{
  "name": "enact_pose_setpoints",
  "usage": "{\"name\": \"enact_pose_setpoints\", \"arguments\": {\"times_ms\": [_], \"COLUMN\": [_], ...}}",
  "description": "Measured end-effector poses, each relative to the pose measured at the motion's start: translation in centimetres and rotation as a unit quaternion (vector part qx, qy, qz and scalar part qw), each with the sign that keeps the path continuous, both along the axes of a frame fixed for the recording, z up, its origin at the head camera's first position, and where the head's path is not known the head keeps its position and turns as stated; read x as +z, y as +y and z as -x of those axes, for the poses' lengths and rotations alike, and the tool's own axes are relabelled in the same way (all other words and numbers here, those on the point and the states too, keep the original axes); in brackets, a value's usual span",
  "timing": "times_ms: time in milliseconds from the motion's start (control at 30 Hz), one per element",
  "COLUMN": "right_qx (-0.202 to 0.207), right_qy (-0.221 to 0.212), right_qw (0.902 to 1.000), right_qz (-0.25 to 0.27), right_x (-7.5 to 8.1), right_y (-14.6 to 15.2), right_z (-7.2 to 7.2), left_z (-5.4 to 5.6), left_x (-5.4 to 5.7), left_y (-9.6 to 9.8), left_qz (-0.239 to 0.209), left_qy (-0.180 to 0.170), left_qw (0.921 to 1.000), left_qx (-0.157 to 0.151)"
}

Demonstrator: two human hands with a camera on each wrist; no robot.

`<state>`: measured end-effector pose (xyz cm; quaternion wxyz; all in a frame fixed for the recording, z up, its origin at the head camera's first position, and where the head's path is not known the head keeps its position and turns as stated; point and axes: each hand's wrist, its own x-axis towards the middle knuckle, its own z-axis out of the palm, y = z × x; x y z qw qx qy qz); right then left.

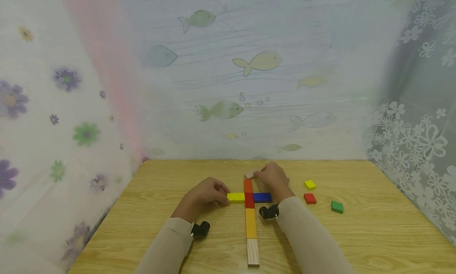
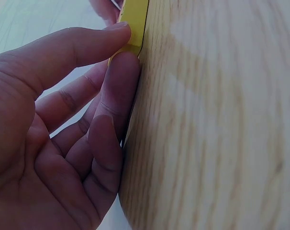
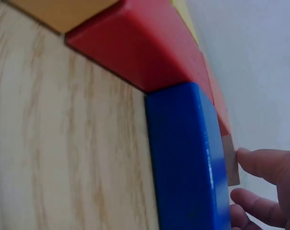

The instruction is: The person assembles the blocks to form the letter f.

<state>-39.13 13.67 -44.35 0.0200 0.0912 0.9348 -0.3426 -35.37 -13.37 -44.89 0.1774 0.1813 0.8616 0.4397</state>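
Note:
On the wooden table, blocks form a cross. My left hand (image 1: 210,191) pinches the outer end of the yellow block (image 1: 236,198), which is its left arm; in the left wrist view the thumb and a finger meet that yellow block (image 2: 135,24). My right hand (image 1: 274,178) holds a small plain wood block (image 1: 249,174) at the far end, set slightly askew beyond the orange block (image 1: 247,185). A red block (image 1: 249,200) is the centre, with a blue block (image 3: 183,158) on its right side. Nearer lie an orange-yellow block (image 1: 251,222) and another plain wood block (image 1: 253,252).
Right of the cross lie a small yellow block (image 1: 310,185), a small red block (image 1: 310,198) and a green block (image 1: 337,206). Patterned curtains (image 1: 221,88) hang behind and at both sides of the table (image 1: 160,179). Each wrist wears a black camera (image 1: 200,229).

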Motion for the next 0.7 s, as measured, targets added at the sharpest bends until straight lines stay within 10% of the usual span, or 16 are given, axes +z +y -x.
{"name": "enact_pose_setpoints", "arguments": {"times_ms": [700], "right_qx": [0.002], "right_qy": [-0.002], "right_qw": [0.9998], "right_qz": [0.019], "right_x": [-0.34], "right_y": [0.74], "right_z": [-0.07], "left_z": [-0.18], "left_x": [0.17], "left_y": [0.05], "left_qz": [0.002], "left_qy": [-0.002], "left_qw": [1.0], "left_qx": [0.004]}}
